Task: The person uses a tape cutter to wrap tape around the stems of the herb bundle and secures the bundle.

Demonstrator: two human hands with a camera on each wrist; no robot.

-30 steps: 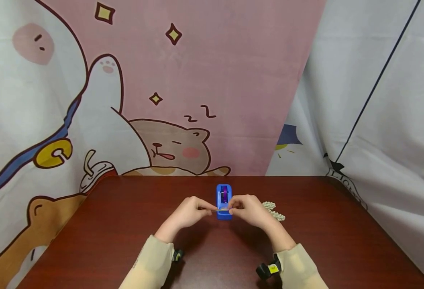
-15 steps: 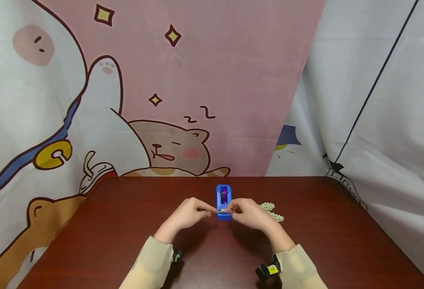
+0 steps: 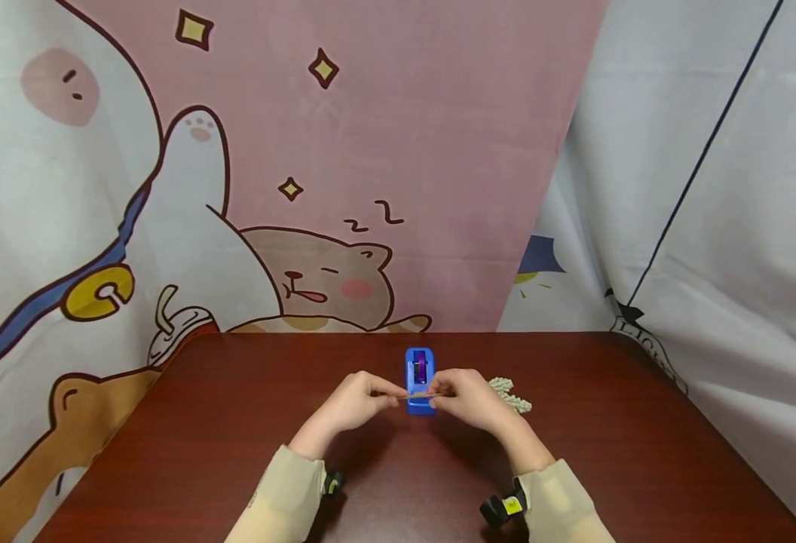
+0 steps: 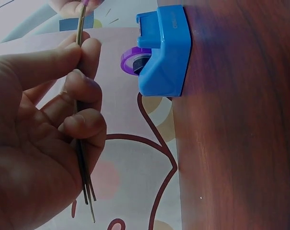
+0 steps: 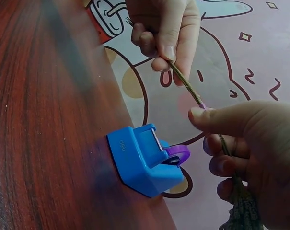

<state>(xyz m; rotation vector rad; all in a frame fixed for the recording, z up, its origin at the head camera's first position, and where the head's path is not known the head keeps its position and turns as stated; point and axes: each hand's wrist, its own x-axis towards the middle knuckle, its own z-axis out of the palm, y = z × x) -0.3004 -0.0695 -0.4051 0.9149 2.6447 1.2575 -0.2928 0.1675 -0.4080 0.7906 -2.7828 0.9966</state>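
Note:
My left hand (image 3: 353, 400) pinches a thin bundle of stems (image 5: 185, 84) between thumb and fingers; in the left wrist view several loose stem ends (image 4: 89, 191) stick out below that palm. The right hand (image 3: 466, 396) grips the same bundle farther along, its thumb at a band of purple tape (image 5: 202, 104) around the stems. Pale green, knobbly flower heads (image 3: 509, 396) show beyond this hand, dark in the right wrist view. The stems run sideways between both hands, overlapping a blue tape dispenser (image 3: 420, 407) in the head view.
The dispenser holds a purple tape roll (image 5: 178, 154) and has a toothed cutting edge (image 5: 156, 140). It stands on a dark reddish-brown table (image 3: 235, 467). Behind the table hangs a cartoon-printed cloth (image 3: 439, 151), with a white cloth (image 3: 710, 226) on the right.
My right hand's fingers shift slightly on the stems, dipping and then coming back up a little. The left hand keeps its hold almost in place, and the dispenser stays put.

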